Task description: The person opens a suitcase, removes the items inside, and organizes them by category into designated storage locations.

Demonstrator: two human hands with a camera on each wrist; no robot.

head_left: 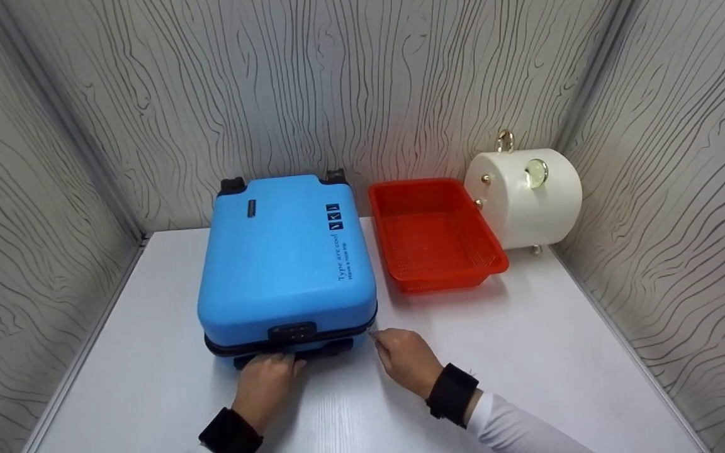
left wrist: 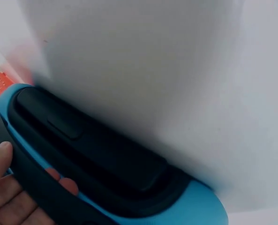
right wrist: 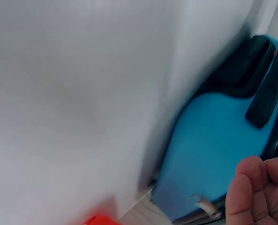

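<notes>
A blue suitcase [head_left: 281, 251] lies flat on the white table, its wheels toward the back wall and its handle end toward me. My left hand [head_left: 266, 387] grips the black carry handle [left wrist: 40, 183], fingers passing beneath it and thumb against its edge. At the front right corner, my right hand [head_left: 408, 358] has curled fingers and appears to pinch a small zipper pull [head_left: 372, 336] by the black zipper seam. The right wrist view shows its fingertips [right wrist: 251, 168] close to that seam; a small metal piece [right wrist: 206, 206] lies farther along the seam, apart from them.
Right of the suitcase stands a red plastic basket [head_left: 494, 261]. A white cylindrical case [head_left: 545, 207] with gold-coloured studs and a ring is behind it, by the right wall. Wood-patterned panels [head_left: 362, 82] enclose the white table [head_left: 526, 352] at the back and sides.
</notes>
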